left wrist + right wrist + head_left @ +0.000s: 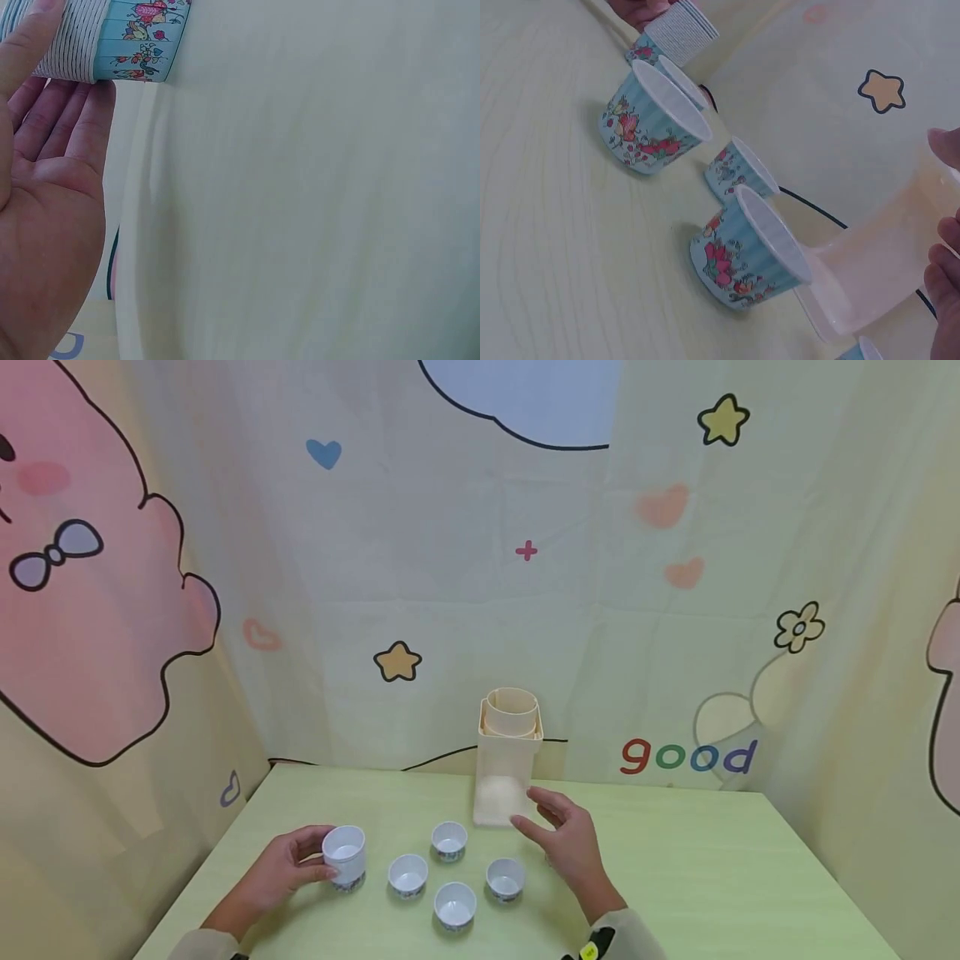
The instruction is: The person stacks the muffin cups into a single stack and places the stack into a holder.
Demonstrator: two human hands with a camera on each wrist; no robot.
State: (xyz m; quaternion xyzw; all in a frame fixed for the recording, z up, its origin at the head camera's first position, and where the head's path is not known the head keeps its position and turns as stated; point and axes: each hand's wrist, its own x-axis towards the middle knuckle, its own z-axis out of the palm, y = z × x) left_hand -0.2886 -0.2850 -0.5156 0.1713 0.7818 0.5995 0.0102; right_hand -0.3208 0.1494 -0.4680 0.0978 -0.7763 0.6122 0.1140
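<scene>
My left hand (281, 870) grips a stack of nested paper cups (345, 852) at the table's left, thumb on the near side and fingers behind. In the left wrist view, the stack (139, 37) shows ribbed white rims and a light-blue bottom cup with floral print. My right hand (566, 843) is beside the lower part of a cream cup dispenser (506, 760), thumb and fingers apart with nothing between them. Single paper cups stand upright between the hands, among them a front one (455, 906), a right one (506, 880) and a back one (449, 841).
Another cup (862, 351) shows in the right wrist view, mostly hidden by my right hand in the head view. The dispenser stands at the back of the pale green table (697, 877), close to a printed curtain (450, 568). Curtains also border both sides.
</scene>
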